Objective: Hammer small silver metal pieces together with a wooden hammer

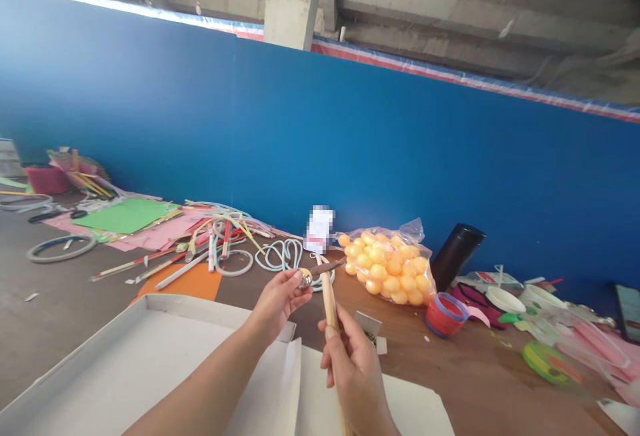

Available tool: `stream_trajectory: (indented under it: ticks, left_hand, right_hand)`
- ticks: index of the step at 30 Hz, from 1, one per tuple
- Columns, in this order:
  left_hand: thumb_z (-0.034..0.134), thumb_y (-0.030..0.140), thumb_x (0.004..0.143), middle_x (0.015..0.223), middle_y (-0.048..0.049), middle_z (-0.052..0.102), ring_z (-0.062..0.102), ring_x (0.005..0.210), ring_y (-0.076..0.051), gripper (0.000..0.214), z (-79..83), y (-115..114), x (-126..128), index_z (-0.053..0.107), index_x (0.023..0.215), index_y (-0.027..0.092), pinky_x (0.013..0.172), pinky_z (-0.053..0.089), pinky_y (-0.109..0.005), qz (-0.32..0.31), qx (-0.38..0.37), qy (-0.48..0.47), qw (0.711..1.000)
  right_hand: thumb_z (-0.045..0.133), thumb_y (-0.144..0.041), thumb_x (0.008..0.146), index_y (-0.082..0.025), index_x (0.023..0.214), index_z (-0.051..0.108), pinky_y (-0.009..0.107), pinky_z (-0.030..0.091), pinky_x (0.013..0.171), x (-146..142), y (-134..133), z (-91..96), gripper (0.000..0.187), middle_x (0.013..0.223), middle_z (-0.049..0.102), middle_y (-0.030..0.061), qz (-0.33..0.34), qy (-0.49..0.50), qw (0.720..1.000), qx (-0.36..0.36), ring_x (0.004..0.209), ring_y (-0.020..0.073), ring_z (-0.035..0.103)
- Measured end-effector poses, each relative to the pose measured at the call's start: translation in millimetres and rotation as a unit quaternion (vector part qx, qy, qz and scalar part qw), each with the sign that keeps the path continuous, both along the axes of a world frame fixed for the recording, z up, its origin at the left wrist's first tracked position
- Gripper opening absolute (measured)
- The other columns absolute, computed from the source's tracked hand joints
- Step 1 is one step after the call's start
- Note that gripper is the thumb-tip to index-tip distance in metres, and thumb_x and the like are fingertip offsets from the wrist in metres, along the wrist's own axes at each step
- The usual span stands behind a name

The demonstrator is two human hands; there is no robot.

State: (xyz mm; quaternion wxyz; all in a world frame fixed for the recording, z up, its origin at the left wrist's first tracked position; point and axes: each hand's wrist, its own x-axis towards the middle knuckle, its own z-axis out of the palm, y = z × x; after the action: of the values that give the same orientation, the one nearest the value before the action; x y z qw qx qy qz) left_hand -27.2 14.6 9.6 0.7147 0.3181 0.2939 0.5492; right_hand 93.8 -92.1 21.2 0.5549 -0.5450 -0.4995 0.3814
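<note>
My left hand (283, 299) is closed, its thumb and fingertips pinching a small shiny silver ball (305, 280), possibly a jingle bell. A dark brown strip (327, 267) reaches from near the ball across to the top of a pale wooden stick (329, 299); whether it is fastened to either one, I cannot tell. My right hand (353, 363) is wrapped round that stick, which stands tilted with its upper end away from me. Just behind the right hand is a small open white box (369, 324) with little dark or metallic pieces inside.
A shallow white tray (195, 309) and white sheets lie under my arms. Farther back are coiled pale-blue tubes (280, 254), a bag of orange balls (390, 266), a black bottle (457, 256) and a red tape roll (445, 316). Coloured paper (127, 215) lies left, before a blue partition (350, 136).
</note>
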Motion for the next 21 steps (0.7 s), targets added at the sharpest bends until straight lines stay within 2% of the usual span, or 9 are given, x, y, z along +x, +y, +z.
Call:
stream_trajectory:
  ticks: [3, 8, 13, 17, 21]
  left_hand:
    - [0.064, 0.024, 0.076, 0.084, -0.0058, 0.064, 0.065, 0.072, -0.013, 0.018, -0.1, -0.5, -0.4, 0.059, 0.091, 0.014, 0.068, 0.054, -0.023, -0.005, 0.005, -0.003, 1.0]
    - [0.063, 0.022, 0.076, 0.08, -0.0047, 0.063, 0.065, 0.069, -0.012, 0.016, -0.3, 0.5, -1.1, 0.059, 0.088, 0.013, 0.068, 0.054, -0.023, 0.003, -0.004, -0.008, 1.0]
    - [0.064, 0.023, 0.076, 0.084, -0.0059, 0.064, 0.065, 0.07, -0.013, 0.019, -0.8, 0.9, -0.9, 0.059, 0.091, 0.013, 0.068, 0.054, -0.024, 0.003, -0.003, -0.007, 1.0]
    - [0.064, 0.022, 0.075, 0.084, -0.0066, 0.065, 0.065, 0.068, -0.013, 0.021, -2.5, 2.0, -1.3, 0.059, 0.094, 0.013, 0.068, 0.054, -0.025, 0.0, 0.0, -0.007, 1.0]
    - [0.064, 0.024, 0.075, 0.086, -0.0071, 0.065, 0.064, 0.07, -0.013, 0.024, -2.7, 2.8, -2.1, 0.06, 0.096, 0.014, 0.068, 0.054, -0.025, 0.006, -0.001, -0.011, 1.0]
  right_hand:
    - [0.049, -0.046, 0.084, -0.019, 0.13, 0.045, 0.019, 0.042, 0.037, 1.3, -0.7, -2.4, 0.054, 0.096, 0.063, 0.0091, -0.014, -0.01, 1.0, 0.024, 0.051, 0.01, 0.051]
    - [0.048, -0.044, 0.085, -0.019, 0.126, 0.051, 0.018, 0.041, 0.036, 2.7, -1.5, -5.1, 0.048, 0.087, 0.065, 0.007, 0.009, -0.052, 0.998, 0.017, 0.049, 0.0099, 0.051]
    - [0.047, -0.045, 0.085, -0.017, 0.128, 0.047, 0.019, 0.043, 0.038, 2.6, -1.7, -4.1, 0.052, 0.091, 0.064, 0.0088, -0.022, -0.039, 0.999, 0.022, 0.05, 0.0105, 0.053]
    - [0.048, -0.043, 0.085, -0.017, 0.126, 0.051, 0.018, 0.042, 0.036, 1.1, -2.5, -1.6, 0.048, 0.083, 0.064, 0.0066, 0.008, -0.058, 0.998, 0.018, 0.05, 0.0107, 0.052]
    - [0.049, -0.045, 0.084, -0.015, 0.126, 0.05, 0.02, 0.044, 0.037, 0.2, -4.2, -0.4, 0.052, 0.091, 0.064, 0.0103, -0.018, -0.032, 0.999, 0.033, 0.05, 0.0109, 0.052]
